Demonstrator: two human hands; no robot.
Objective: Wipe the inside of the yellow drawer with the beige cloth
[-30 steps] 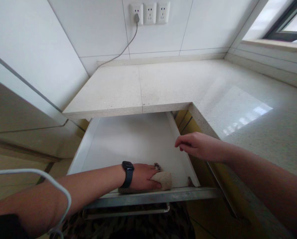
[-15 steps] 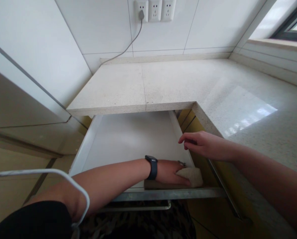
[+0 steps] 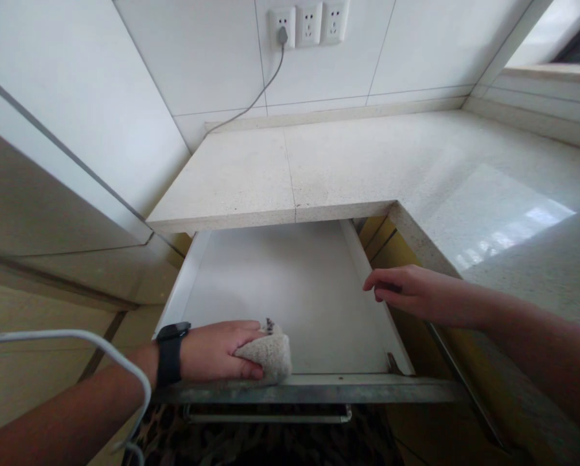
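An open white drawer (image 3: 300, 291) sticks out from under a speckled stone countertop (image 3: 338, 162). My left hand (image 3: 217, 351), with a black watch on the wrist, presses a beige cloth (image 3: 268, 355) onto the drawer floor close to its front wall, left of centre. The fingers are wrapped over the cloth. My right hand (image 3: 409, 292) rests on the drawer's right side wall, fingers curled over its top edge.
A grey cable (image 3: 251, 103) runs from a wall socket (image 3: 283, 29) down behind the counter. Beige cabinet fronts (image 3: 52, 252) stand to the left. A metal handle bar (image 3: 270, 414) runs under the drawer front. A thin white cord (image 3: 76, 340) loops at lower left.
My left hand slid the cloth from the drawer's front right corner back to the left along the front wall. The right hand stayed on the side wall.
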